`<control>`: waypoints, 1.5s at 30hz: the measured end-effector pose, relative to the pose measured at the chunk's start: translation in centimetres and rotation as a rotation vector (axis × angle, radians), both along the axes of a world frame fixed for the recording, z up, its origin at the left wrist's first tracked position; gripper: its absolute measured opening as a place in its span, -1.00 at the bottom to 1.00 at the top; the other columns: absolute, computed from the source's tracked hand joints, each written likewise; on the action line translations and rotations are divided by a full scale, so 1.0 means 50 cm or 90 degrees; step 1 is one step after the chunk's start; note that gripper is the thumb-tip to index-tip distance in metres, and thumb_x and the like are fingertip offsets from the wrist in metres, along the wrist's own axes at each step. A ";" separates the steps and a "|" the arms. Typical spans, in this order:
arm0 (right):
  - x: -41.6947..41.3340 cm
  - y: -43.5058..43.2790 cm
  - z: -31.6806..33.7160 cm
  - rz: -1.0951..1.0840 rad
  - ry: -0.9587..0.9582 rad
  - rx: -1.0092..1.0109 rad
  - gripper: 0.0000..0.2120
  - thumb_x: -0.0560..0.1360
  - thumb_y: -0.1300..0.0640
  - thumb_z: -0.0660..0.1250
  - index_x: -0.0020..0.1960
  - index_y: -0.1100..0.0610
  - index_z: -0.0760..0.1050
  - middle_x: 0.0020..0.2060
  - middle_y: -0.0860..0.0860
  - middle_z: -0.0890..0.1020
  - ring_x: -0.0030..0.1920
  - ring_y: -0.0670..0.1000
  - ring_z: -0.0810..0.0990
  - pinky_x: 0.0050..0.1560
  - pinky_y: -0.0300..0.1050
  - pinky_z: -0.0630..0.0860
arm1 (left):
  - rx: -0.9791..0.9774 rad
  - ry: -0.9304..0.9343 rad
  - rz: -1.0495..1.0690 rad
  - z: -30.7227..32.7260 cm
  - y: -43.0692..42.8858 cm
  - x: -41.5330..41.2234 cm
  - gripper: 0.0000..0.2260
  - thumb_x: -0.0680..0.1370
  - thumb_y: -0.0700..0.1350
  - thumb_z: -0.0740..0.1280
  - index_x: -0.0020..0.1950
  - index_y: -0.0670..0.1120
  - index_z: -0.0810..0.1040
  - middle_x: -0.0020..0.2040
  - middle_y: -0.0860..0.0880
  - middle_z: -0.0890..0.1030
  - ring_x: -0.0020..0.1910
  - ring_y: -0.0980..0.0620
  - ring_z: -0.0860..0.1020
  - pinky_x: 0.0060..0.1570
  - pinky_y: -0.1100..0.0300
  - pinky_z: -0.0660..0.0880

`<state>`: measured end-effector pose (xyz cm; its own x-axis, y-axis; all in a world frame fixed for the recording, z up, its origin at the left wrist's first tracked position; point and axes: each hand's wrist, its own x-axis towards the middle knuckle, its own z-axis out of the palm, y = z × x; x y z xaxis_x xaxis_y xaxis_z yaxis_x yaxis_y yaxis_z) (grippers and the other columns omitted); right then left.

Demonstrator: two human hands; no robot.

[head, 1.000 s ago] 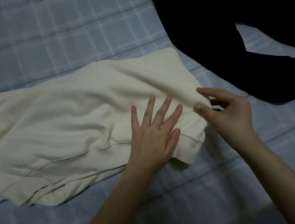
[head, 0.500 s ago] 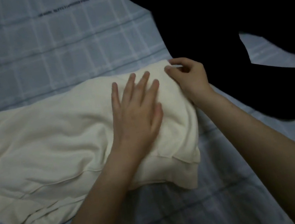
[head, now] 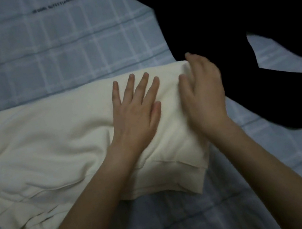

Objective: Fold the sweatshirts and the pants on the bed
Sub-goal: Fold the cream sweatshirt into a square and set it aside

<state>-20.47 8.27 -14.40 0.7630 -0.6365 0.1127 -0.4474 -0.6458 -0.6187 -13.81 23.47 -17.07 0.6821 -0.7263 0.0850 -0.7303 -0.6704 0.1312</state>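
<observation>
Both hands lie flat on the partly folded cream sweatshirt [head: 60, 142] on the blue checked bedsheet [head: 34, 54]: left hand [head: 135, 113] spread, right hand [head: 204, 92] straight-fingered along its end; pressing outward evenly should flatten the creases.

The cream sweatshirt [head: 51, 148] lay partly folded on the blue checked bed [head: 54, 50], its length running left to right. Its left part was rumpled and its right part smoother, with a seamed hem band along the near edge. The black garment [head: 224, 41] was spread at the upper right, beside the sweatshirt's far right corner, too dark to show its kind.
</observation>
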 end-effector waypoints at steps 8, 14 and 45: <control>-0.133 0.051 -0.116 0.150 0.162 -0.029 -0.44 0.60 -0.07 -0.04 0.59 -0.03 0.12 0.58 -0.04 0.16 0.59 0.00 0.06 0.55 0.16 0.02 | 0.061 -0.002 0.010 -0.048 0.035 -0.076 -0.52 0.64 0.06 0.07 0.57 0.00 0.22 0.60 -0.07 0.15 0.59 -0.12 0.05 0.51 -0.22 -0.06; -0.112 0.085 -0.056 0.141 0.153 -0.114 -0.43 0.60 -0.06 -0.02 0.59 0.04 0.17 0.56 0.06 0.23 0.58 0.11 0.11 0.55 0.19 -0.01 | -0.009 0.013 0.037 0.007 0.087 -0.082 -0.51 0.64 0.06 0.03 0.58 0.00 0.20 0.58 -0.05 0.20 0.58 -0.11 0.10 0.52 -0.17 -0.05; -0.043 0.389 -0.093 0.417 0.119 -0.266 -0.47 0.62 -0.01 0.04 0.58 0.01 0.18 0.56 0.05 0.24 0.57 0.14 0.13 0.52 0.21 0.01 | -0.212 -0.070 0.191 -0.005 0.531 -0.156 -0.65 0.61 -0.07 0.26 0.36 -0.18 0.50 0.40 -0.14 0.49 0.42 -0.13 0.40 0.46 -0.10 0.22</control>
